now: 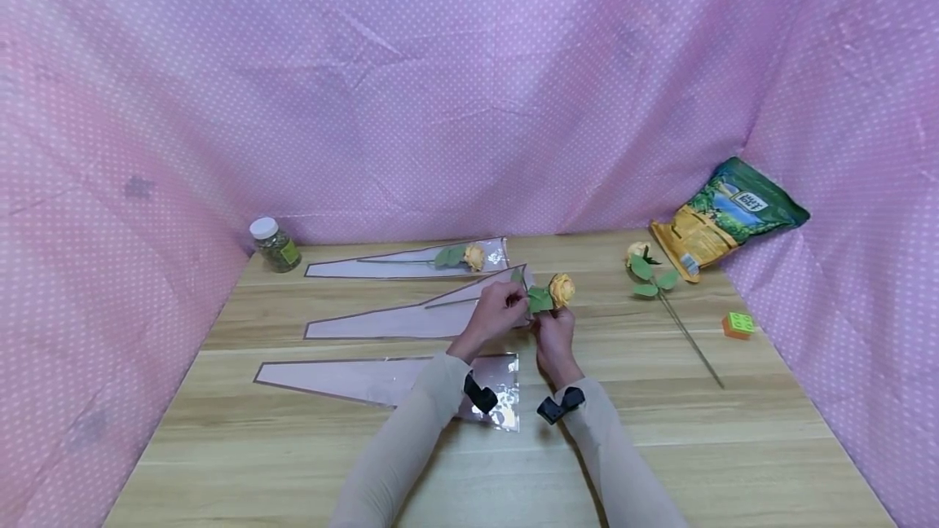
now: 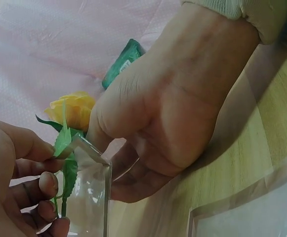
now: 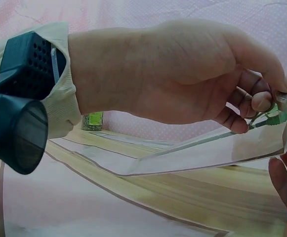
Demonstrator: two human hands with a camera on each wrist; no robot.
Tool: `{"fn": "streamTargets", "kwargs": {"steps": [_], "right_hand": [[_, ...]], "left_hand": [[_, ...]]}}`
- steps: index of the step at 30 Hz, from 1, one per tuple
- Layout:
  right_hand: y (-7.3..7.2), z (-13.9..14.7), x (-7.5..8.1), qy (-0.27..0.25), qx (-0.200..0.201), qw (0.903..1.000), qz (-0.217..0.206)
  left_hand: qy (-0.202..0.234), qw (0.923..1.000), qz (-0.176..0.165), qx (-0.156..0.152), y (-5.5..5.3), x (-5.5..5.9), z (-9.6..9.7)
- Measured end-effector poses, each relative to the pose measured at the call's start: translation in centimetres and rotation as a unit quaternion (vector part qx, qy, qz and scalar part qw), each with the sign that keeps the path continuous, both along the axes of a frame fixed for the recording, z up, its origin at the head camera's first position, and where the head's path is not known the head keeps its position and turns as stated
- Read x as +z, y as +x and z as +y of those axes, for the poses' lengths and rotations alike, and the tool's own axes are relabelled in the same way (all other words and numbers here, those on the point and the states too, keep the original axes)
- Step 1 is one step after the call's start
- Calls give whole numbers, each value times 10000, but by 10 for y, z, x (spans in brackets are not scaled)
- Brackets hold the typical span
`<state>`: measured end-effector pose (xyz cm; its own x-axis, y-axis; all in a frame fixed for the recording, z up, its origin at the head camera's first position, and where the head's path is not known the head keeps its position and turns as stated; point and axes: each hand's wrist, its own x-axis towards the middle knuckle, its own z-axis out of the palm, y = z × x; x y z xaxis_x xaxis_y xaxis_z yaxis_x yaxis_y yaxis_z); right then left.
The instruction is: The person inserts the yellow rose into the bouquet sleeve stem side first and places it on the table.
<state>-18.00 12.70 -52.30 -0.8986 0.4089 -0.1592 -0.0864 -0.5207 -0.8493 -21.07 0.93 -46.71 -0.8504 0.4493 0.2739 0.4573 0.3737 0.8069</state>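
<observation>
A yellow artificial rose (image 1: 562,290) lies with its stem inside a clear, dark-edged flower sleeve (image 1: 389,323); its bloom sticks out past the wide end. My left hand (image 1: 499,312) pinches a green leaf (image 2: 64,140) and stem at the sleeve's mouth, as the left wrist view shows. Just below the bloom, my right hand (image 1: 555,341) grips the sleeve's rim, thumb and fingers on either side of the film. In the right wrist view the stem (image 3: 192,143) runs down inside the raised sleeve. Part of my right hand is cut off there.
Behind lies another sleeve (image 1: 337,269) with a yellow rose (image 1: 473,257). A flat sleeve (image 1: 330,373) lies nearer, partly under my left forearm. To the right are a loose rose (image 1: 667,300), a green-yellow bag (image 1: 726,214) and toy bricks (image 1: 738,324). A white-lidded jar (image 1: 275,246) stands back left.
</observation>
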Motion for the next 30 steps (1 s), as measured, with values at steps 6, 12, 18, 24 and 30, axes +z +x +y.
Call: {"fn": "streamTargets", "kwargs": {"steps": [6,12,18,24,30], "right_hand": [[-1,1,-1,35,28,10000,5],[0,1,-1,40,45,10000,-61],[0,1,1,100,32,9998,-192],[2,2,3,180,82,9993,-330],[2,2,4,207,38,9992,-348]], "left_hand": [[8,9999,-166,37,-1,-1,-1],[208,9995,-204,82,-2,3,-8],[312,9989,-34,336,-10,4,-23],[-379,9991,19,211,-21,2,-45],[-1320,9912,-82,-84,-26,-5,-56]]}}
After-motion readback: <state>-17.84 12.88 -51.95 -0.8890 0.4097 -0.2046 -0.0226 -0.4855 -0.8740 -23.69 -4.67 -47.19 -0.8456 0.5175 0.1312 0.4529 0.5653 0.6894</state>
